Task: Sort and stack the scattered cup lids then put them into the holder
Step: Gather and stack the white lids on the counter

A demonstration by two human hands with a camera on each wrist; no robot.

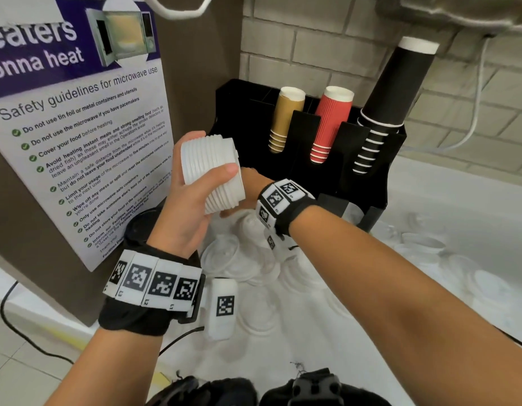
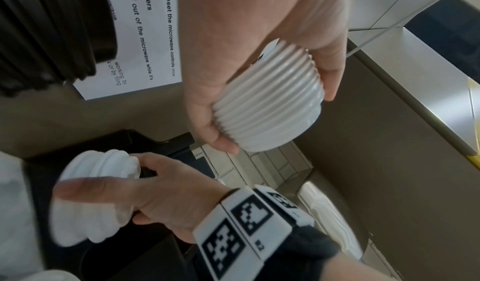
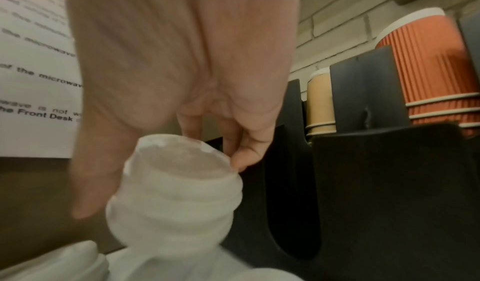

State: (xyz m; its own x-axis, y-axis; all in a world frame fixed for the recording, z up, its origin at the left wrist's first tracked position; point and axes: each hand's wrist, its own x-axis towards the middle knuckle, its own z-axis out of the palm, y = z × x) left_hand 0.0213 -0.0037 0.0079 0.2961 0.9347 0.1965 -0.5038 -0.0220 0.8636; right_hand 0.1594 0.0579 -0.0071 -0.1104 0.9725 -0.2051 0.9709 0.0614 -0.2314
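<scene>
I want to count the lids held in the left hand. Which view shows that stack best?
The left wrist view: the ribbed white lid stack shows sharp rims side-on. The head view shows it partly covered by fingers; the right wrist view misses it.

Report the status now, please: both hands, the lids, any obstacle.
Left hand grips tall stack of white plastic lids. Right hand holds shorter white lid stack near black holder. Loose lids remain on counter; no obstacle seen.

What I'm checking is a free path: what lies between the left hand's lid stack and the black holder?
The right hand, gripping a smaller lid stack, lies between the large lid stack and the holder, as the head view shows.
</scene>
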